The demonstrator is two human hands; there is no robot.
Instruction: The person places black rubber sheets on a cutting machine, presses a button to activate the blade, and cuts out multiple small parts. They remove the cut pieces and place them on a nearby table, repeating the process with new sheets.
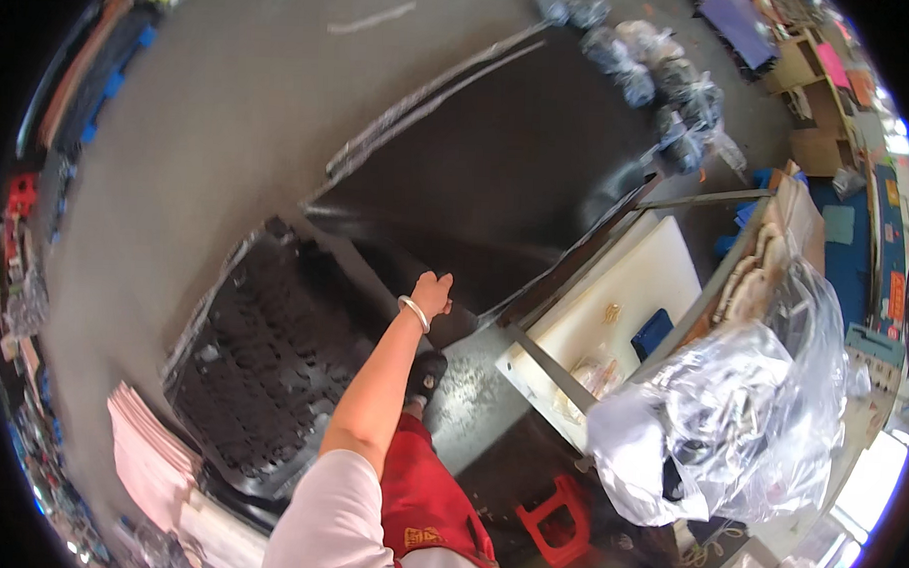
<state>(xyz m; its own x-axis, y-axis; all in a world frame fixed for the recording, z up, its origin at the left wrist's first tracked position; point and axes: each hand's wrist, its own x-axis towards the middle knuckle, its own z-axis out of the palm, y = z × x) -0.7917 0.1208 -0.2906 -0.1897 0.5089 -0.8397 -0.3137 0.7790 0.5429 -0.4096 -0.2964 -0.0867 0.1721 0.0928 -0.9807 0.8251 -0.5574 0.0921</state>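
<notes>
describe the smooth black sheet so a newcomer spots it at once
On the grey floor, find the bunched plastic bags. The large black sheet stretches from them toward the left hand; unlike the rough-looking black sheet nearby, its surface is smooth.

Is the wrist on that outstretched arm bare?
No, a pale bangle circles the wrist just behind the left hand.

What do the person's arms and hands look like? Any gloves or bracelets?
Only the left hand shows, and it has no glove. Its wrist wears a pale, shiny-looking round bracelet. The arm is bare up to a plain, whitish short sleeve. The right hand is out of view.
</notes>
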